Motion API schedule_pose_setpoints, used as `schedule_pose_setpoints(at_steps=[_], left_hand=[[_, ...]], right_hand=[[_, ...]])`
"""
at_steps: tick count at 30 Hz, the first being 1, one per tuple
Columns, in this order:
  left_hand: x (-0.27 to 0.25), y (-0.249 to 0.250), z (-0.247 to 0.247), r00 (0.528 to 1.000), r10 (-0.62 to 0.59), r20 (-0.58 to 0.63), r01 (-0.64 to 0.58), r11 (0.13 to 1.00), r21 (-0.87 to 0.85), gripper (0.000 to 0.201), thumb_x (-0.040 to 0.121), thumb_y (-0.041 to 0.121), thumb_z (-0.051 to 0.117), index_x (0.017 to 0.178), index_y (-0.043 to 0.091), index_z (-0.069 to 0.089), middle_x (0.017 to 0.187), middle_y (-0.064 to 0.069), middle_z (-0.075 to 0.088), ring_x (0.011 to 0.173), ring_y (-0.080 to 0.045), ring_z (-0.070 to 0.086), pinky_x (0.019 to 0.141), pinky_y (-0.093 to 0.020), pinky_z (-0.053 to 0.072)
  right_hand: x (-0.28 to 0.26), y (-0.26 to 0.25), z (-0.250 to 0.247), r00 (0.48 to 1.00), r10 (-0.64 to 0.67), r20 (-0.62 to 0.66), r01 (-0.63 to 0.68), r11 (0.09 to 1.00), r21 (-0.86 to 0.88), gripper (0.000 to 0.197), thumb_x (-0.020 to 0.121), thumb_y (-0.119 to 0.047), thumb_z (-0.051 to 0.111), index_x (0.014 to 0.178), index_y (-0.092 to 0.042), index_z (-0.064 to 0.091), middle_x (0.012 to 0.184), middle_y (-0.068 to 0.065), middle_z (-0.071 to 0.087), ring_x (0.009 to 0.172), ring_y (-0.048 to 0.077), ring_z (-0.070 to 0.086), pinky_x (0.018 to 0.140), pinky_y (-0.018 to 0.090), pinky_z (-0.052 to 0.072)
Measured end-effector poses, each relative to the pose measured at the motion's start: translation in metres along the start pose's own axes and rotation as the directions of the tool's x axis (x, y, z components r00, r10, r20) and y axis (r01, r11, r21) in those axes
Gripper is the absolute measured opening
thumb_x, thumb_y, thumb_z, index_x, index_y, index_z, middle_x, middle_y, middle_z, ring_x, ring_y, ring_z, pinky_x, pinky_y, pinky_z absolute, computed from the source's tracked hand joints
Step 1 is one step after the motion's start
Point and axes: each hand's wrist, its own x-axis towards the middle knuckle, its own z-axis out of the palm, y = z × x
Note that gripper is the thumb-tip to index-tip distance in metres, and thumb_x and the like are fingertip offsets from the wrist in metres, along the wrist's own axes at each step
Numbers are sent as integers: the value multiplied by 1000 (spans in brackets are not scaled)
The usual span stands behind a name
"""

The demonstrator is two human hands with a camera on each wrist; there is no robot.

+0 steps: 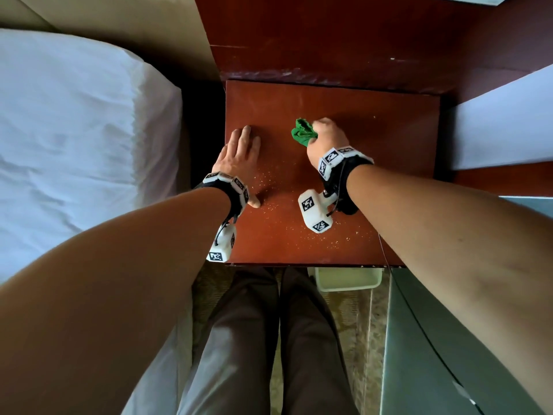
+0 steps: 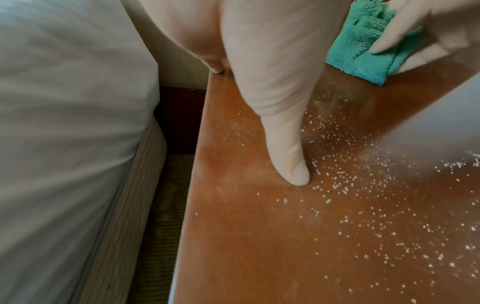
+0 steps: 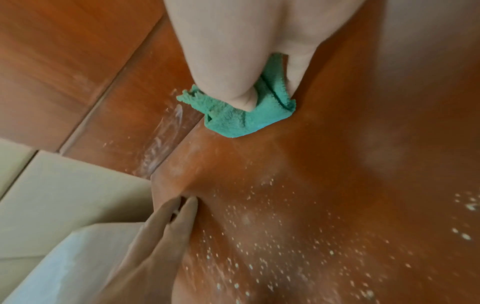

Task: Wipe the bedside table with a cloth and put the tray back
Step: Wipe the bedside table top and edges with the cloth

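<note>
Crumbs (image 1: 299, 232) are still lying across the near half of the bench (image 1: 389, 130); wiping is only partly done, tray not in view. My right hand (image 1: 327, 136) is gripping the bunched cloth (image 1: 302, 133) mid-bench. My left hand (image 1: 239, 157) is resting flat, fingers straight, near the left edge beside the bed (image 1: 74, 145). Far half looking open for sweeping.

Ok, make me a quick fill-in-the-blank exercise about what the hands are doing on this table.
1. The right hand grips a ____ cloth.
2. The left hand rests ____ on the bedside table.
3. Pale ____ are scattered over the table's near half.
4. To the person's left lies a bed with a ____ sheet.

Missing words: green; flat; crumbs; white
</note>
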Motion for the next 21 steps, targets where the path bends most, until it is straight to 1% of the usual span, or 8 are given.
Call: schedule_pose_setpoints(at_steps=[5, 8, 10, 12, 14, 17, 19, 21], left_hand=[[0, 0, -4, 1000, 8, 13, -8, 1000, -3, 156, 43, 65, 85, 153, 12, -11, 159, -12, -20, 148, -32, -10, 120, -42, 9], [-1, -1, -4, 1000, 13, 27, -13, 1000, 12, 156, 43, 67, 84, 152, 11, -14, 158, -13, -22, 147, -33, -10, 120, -42, 10], [-1, -1, -4, 1000, 14, 21, -14, 1000, 8, 157, 42, 67, 84, 152, 11, -13, 158, -13, -21, 147, -34, -10, 120, -42, 10], [-1, -2, -4, 1000, 17, 15, -17, 1000, -3, 157, 41, 66, 85, 152, 12, -12, 159, -13, -20, 147, -33, -10, 120, -42, 10], [-1, -3, -3, 1000, 15, 18, -15, 1000, 1, 157, 42, 66, 85, 152, 12, -13, 159, -12, -21, 148, -33, -10, 120, -42, 10], [0, -3, -2, 1000, 8, 7, -8, 1000, 2, 158, 41, 66, 85, 153, 12, -12, 159, -12, -20, 148, -32, -9, 120, -42, 11], [0, -2, -1, 1000, 4, 10, -4, 1000, 7, 158, 40, 66, 85, 153, 12, -12, 159, -12, -20, 148, -32, -9, 120, -42, 11], [0, -1, -1, 1000, -1, 15, 1, 1000, 5, 157, 41, 65, 86, 153, 12, -11, 159, -12, -20, 148, -33, -9, 120, -42, 11]], right_hand=[[-39, 9, 17, 964, -219, 153, 218, 976, 26, 40, 88, -1, 49, 118, -23, 65, 125, -11, 60, 104, 15, 60, 87, 23, 49], [-57, 15, 24, 894, -295, 337, 317, 949, -9, 42, 91, -5, 50, 122, -31, 62, 124, -14, 59, 104, 13, 58, 87, 29, 50], [-59, 16, 26, 849, -293, 440, 344, 938, -38, 44, 90, -7, 49, 122, -33, 62, 123, -14, 60, 107, 16, 59, 92, 35, 49], [-57, 14, 24, 846, -243, 474, 297, 954, -40, 43, 88, -8, 49, 120, -33, 63, 120, -12, 63, 105, 17, 61, 91, 36, 51], [-50, 10, 20, 890, -185, 416, 201, 980, 6, 38, 88, -9, 51, 118, -28, 65, 112, -5, 68, 95, 17, 64, 81, 31, 53], [-28, 2, 8, 982, -85, 170, 73, 995, 74, 23, 87, -10, 49, 102, -16, 66, 98, 5, 69, 80, 23, 63, 63, 24, 44], [-11, -5, 3, 999, -51, 12, 50, 997, 65, 8, 84, -10, 47, 81, -12, 54, 98, 14, 66, 85, 32, 62, 66, 31, 41], [3, -10, 2, 998, -34, -50, 36, 998, 41, 7, 84, -8, 46, 78, -12, 47, 105, 16, 61, 93, 34, 59, 69, 32, 38]])
